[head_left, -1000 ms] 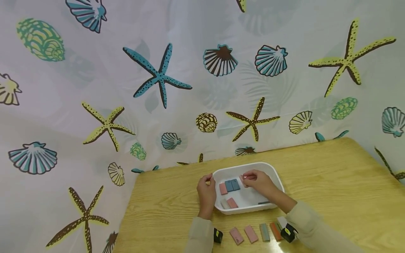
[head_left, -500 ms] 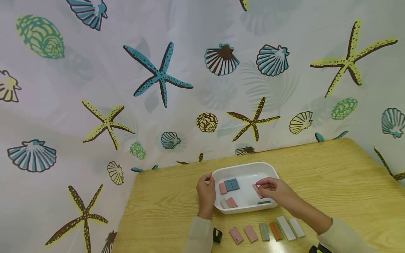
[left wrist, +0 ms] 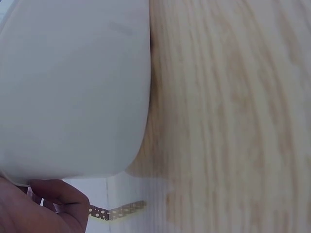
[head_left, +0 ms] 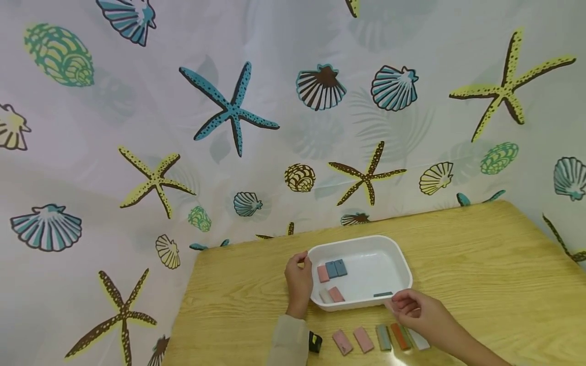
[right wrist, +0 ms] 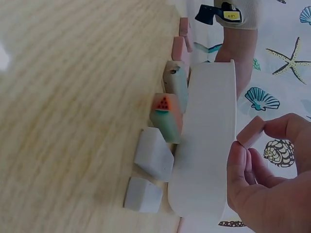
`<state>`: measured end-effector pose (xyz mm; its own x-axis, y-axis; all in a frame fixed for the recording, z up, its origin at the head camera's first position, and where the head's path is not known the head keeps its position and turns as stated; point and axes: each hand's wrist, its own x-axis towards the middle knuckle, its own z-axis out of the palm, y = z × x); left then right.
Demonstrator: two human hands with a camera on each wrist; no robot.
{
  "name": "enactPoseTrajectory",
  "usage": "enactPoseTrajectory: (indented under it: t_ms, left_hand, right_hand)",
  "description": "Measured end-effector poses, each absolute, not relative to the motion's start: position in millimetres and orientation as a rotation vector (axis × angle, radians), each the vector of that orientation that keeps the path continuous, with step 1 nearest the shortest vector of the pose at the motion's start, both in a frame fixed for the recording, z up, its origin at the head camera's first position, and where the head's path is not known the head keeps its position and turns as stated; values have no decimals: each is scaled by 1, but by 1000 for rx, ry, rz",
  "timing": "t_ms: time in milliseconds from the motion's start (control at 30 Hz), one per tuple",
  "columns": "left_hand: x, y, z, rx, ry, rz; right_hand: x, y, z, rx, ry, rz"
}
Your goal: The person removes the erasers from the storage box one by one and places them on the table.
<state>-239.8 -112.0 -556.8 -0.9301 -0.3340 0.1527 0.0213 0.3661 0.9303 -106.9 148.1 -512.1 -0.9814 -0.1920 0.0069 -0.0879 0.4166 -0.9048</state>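
Six erasers (head_left: 380, 337) lined up on the wooden table (head_left: 480, 264) in front of the white tray (head_left: 361, 241), five more left inside; seen from the head view, left hand (head_left: 298, 284) gripping the tray's left rim. Left wrist view: only tray wall and table grain, thumb curled at the rim. Right wrist view: right hand (right wrist: 272, 184) pinching a pink eraser (right wrist: 250, 132) between thumb and fingertips beside the tray's near wall, above the row. Roughly half judged transferred.

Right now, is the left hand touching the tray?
Touching. In the head view the left hand grips the left rim of the white tray, thumb at its far corner. The left wrist view shows fingers against the tray's outer wall.
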Motion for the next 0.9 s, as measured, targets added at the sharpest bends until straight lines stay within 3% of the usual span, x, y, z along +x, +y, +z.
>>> enactPoseTrajectory:
  t_ms: [400,900]
  left_hand:
    - [-240,-112,-558,268,-2319,-1557]
    - [-240,-113,-559,255,-2307,-1554]
  right_hand:
    - [-75,159,-529,-198,2683,-1358]
    - [-57,168,-551,69,2788,-1108]
